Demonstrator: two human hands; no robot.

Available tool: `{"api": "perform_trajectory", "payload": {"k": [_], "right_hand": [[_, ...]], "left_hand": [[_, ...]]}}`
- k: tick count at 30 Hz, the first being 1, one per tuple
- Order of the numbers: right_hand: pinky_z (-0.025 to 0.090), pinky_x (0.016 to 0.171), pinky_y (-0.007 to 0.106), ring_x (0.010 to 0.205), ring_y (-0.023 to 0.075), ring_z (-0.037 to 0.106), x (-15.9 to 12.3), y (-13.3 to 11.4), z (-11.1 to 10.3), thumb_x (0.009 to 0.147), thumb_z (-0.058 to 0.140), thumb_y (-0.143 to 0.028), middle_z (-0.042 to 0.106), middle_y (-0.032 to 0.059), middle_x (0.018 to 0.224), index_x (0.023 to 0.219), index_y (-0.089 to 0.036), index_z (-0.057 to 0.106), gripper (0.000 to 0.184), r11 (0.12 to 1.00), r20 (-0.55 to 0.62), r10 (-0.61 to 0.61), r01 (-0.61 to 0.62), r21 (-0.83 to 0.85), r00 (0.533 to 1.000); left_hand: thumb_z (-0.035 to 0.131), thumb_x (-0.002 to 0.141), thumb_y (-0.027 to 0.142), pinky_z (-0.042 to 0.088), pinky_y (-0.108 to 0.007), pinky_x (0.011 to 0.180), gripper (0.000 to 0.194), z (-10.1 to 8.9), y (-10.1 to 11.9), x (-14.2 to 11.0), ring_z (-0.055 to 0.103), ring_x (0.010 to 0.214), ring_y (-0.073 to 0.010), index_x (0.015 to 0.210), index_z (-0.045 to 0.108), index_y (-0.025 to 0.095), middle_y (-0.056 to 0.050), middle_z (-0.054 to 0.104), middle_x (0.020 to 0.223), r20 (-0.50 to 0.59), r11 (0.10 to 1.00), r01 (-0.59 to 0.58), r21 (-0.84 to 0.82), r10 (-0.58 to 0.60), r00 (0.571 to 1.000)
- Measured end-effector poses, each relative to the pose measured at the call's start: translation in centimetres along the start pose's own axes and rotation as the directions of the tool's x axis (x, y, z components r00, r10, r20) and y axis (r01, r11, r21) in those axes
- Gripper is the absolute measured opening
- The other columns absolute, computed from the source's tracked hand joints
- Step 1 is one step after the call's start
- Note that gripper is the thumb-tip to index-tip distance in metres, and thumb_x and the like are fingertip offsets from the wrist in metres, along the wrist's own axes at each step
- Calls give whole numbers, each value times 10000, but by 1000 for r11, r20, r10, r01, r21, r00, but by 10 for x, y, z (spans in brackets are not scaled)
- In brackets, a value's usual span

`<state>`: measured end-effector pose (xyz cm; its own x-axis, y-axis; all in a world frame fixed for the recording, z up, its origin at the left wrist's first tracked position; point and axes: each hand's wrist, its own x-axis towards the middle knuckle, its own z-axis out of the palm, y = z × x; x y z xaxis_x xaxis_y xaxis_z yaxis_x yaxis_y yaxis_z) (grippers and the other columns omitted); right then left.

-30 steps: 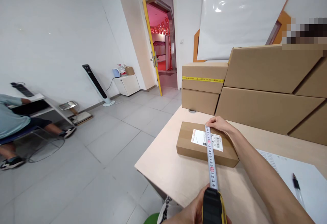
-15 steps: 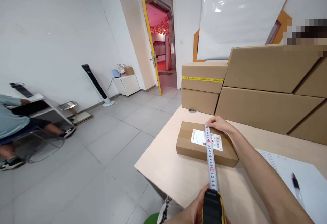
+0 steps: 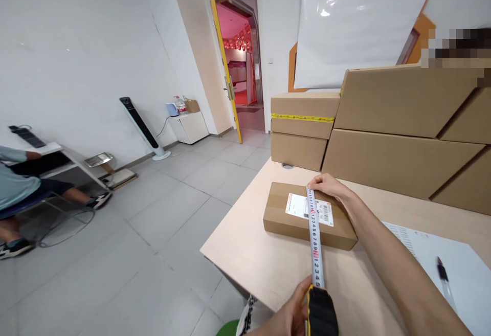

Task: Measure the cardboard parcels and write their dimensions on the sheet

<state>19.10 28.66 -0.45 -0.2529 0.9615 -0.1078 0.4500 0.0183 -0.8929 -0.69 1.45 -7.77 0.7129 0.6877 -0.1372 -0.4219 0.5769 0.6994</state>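
A flat brown cardboard box [image 3: 279, 204] with a white shipping label [image 3: 296, 204] lies on the table near its left edge. My right hand [image 3: 327, 184] pinches the end of a metal tape at the box's far edge. The numbered tape blade stretches across the top of the box and its label, then past the near edge toward me. At the bottom of the view my left hand [image 3: 294, 309] is closed around the black and yellow tape measure [image 3: 322, 311]; part of this hand is cut off or behind the case.
Stacked cartons [image 3: 383, 159] line the table's [image 3: 245, 239] back. To the right lie paper sheets [image 3: 456, 259] and a pen [image 3: 442, 270]. A seated person [image 3: 19, 182] is at far left. Another person's head shows, blurred, behind the cartons. A yellow-edged door [image 3: 224, 65] stands open.
The tape measure case has turned slightly in my left hand, and a little more tape shows. My right hand keeps its place at the box's far edge.
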Motion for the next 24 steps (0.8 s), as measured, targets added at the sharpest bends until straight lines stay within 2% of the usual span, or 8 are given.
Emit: {"api": "perform_trajectory", "payload": {"k": [3,6,10,14,16,18,21,24], "right_hand": [[490,630,252,653,171,645,0,0,0,592,721,-270,723,32,648,585,-171,686,105,1000,-1,1,-1,-4,1000],[491,631,254,658,173,647,-1,-1,-1,596,718,-266,722,33,651,591,-171,689,99,1000,-4,1,-1,-13,1000],[498,650,269,654,178,646,-3,-3,0,597,728,-270,718,39,650,587,-171,683,109,1000,-11,-8,8,-27,1000],[513,696,303,700,201,655,-9,-12,-4,639,732,-351,719,63,684,607,-165,680,196,998,-44,-43,42,-37,998],[516,762,320,824,223,663,-17,-24,-12,705,688,-443,739,81,829,744,-168,715,279,997,-75,-77,75,-33,994],[502,853,339,985,234,639,-32,-40,-26,780,605,-523,719,82,1052,993,-200,707,400,991,-125,-137,137,-13,983],[454,962,399,1118,257,592,-67,-54,-46,837,514,-577,636,66,1262,1208,-265,621,496,970,-231,-243,235,-62,942],[414,1007,461,1170,302,562,-110,-39,-55,831,501,-592,635,64,1270,1151,-278,655,474,963,-312,-211,143,-227,926]], "left_hand": [[935,270,190,407,-336,841,1269,12,11,-3,602,1026,-301,1412,393,302,-97,642,1060,-28,998,4,-58,-5,1000],[931,284,175,411,-356,866,1229,20,19,-3,602,1039,-303,1390,417,326,-91,633,1091,-6,999,5,-34,-5,1000],[912,407,217,408,-443,912,1089,25,27,-6,610,1035,-321,1375,425,323,-78,650,1028,-24,998,13,61,-11,1000],[874,508,191,403,-416,928,1038,31,34,-13,616,1038,-285,1405,374,336,-87,638,1098,-102,997,25,73,-17,995],[859,546,201,432,-407,875,1060,34,40,-19,634,982,-276,1436,300,343,-95,626,1096,-75,999,-25,46,28,997],[854,561,271,456,-397,821,1093,35,49,-28,622,990,-288,1455,231,356,-105,592,1140,-37,989,-141,33,142,989],[847,566,382,457,-442,865,1129,25,67,-41,565,1094,-331,1469,169,360,-127,522,1257,-45,916,-361,177,374,926],[816,606,436,370,-514,1009,1105,3,85,-48,509,1194,-361,1479,149,314,-146,538,1278,-214,785,-483,387,586,781]]}}
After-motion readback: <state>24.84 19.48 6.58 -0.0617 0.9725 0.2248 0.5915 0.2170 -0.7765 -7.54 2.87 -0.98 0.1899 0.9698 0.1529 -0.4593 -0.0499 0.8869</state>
